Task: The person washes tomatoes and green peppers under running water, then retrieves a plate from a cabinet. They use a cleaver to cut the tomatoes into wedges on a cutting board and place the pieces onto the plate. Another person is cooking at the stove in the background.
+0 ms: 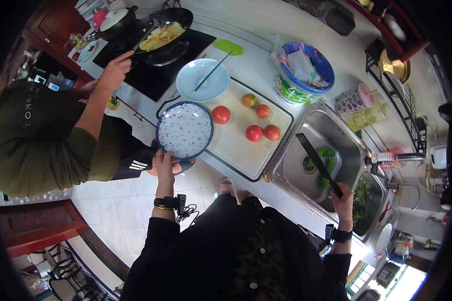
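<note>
My left hand [164,165] grips the near rim of a round plate [184,129] with a blue edge and small printed sprigs. The plate overlaps the left end of a white cutting board [231,156]; whether it rests there I cannot tell. My right hand [342,201] holds a black-bladed kitchen knife [313,155] by its handle, the blade over the steel sink [290,161]. Green peppers [328,152] lie in that basin, partly hidden by the blade. Several tomatoes sit on the board, among them a scored red tomato [221,114] beside the plate.
A pale blue bowl [188,81] with chopsticks [213,71] across it stands behind the plate. At left, another person [52,139] holds a wok [179,19] of food over the cooktop [147,79]. Behind the board is a blue-rimmed bucket [292,92]; leafy greens [361,197] fill the second basin.
</note>
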Demonstrator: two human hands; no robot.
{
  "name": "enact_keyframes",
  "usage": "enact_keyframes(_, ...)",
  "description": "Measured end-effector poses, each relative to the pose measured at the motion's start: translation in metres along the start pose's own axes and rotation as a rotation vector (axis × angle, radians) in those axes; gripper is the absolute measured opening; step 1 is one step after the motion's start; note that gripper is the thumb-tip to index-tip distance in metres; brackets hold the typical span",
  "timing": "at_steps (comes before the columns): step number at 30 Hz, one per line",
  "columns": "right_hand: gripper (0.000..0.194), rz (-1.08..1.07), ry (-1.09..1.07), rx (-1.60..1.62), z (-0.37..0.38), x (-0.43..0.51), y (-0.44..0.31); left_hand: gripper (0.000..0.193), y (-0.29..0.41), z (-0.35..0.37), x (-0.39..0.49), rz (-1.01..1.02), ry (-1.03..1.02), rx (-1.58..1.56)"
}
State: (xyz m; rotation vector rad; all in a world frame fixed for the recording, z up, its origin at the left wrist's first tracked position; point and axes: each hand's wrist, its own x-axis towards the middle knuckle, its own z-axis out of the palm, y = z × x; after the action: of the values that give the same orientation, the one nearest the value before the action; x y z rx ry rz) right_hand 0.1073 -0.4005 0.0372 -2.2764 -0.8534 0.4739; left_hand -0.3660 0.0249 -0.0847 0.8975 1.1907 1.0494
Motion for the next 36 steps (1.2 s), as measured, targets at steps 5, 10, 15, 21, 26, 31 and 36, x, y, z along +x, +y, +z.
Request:
enact_keyframes(5, 0.023, -0.192, 0.046, -0.195, 0.012, 0.009, 0.001, 0.035, -0.001, 0.000, 0.008, -0.058, 0.099, 0.172)
enact_keyframes(10, 0.019, -0.200, 0.068, -0.243, 0.014, 0.024, -0.001, 0.036, 0.000, 0.012, 0.016, -0.076, 0.138, 0.193)
enact_keyframes(15, 0.022, 0.026, -0.050, 0.103, 0.012, 0.029, -0.001, 0.034, 0.000, 0.015, 0.009, -0.098, 0.078, 0.021)
enact_keyframes(21, 0.036, -0.052, -0.107, -0.156, 0.023, 0.027, -0.001, 0.045, 0.009, 0.020, -0.024, -0.069, 0.003, -0.041)
enact_keyframes(26, 0.036, 0.030, 0.036, -0.143, 0.042, 0.020, 0.008, 0.041, 0.022, 0.067, -0.086, 0.347, -0.083, 0.444)
enact_keyframes(31, 0.027, 0.183, -0.116, 0.011, 0.040, 0.022, 0.011, 0.046, 0.013, 0.209, -0.094, 0.697, -0.415, 0.754)
enact_keyframes(36, 0.016, 0.083, -0.008, 0.504, 0.043, 0.015, -0.021, 0.050, 0.011, 0.254, -0.080, 0.740, -0.449, 1.018)
